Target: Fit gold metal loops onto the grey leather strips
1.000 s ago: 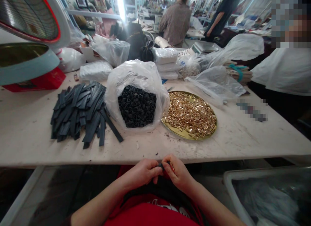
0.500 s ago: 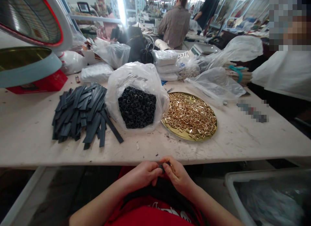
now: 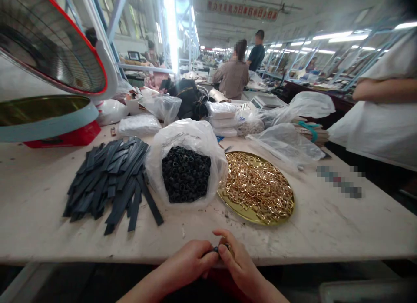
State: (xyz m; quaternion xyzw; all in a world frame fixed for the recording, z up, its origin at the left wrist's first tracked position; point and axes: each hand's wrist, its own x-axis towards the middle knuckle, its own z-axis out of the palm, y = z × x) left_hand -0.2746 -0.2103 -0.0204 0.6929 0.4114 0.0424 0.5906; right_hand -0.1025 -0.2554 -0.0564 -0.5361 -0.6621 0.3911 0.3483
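Note:
My left hand and my right hand meet at the table's near edge, fingers pinched together on a small dark piece with a glint of gold metal. Both hands are closed on it. Behind them a round gold tray holds a heap of small gold metal buckles. Left of the tray, an open clear plastic bag is full of small black loops. A pile of dark flat strips lies further left.
A fan and a round tin on a red box stand at the far left. Plastic bags and white packets crowd the back. A person in white stands at the right; two people work further back.
The camera has tilted up, so the table and hands sit lower in view and more of the hall shows. My hands keep pinching the small piece at the table edge.

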